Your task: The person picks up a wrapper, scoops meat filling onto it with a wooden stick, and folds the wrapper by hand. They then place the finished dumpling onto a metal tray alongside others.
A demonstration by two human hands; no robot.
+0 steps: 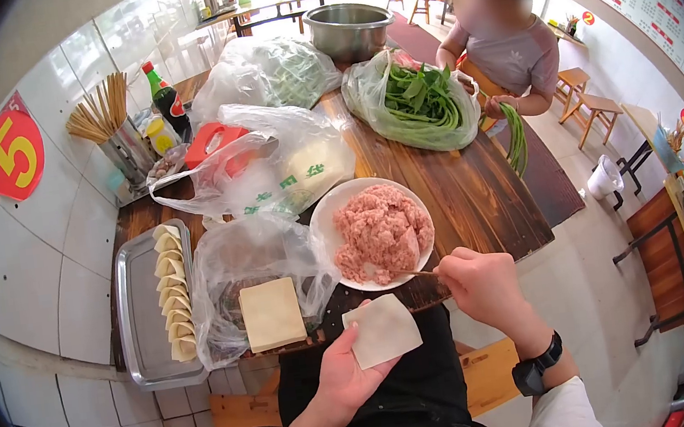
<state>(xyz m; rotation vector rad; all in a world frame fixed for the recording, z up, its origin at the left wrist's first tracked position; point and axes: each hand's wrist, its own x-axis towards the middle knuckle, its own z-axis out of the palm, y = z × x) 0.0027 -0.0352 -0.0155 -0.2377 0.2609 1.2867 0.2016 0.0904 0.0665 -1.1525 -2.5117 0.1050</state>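
A square wonton wrapper lies across the palm and fingers of my left hand, with the thumb over its edge. My right hand grips a thin brown stick, whose far end is in the minced meat. That pink meat is heaped on a white plate near the table's front edge. A stack of square wrappers sits on an opened plastic bag, left of the plate. Farther left, a metal tray holds a column of folded wontons.
Bags of greens, a white-filled bag and a large steel pot stand farther back. Chopsticks and a sauce bottle are by the tiled wall. Across the table, a person holds green stalks.
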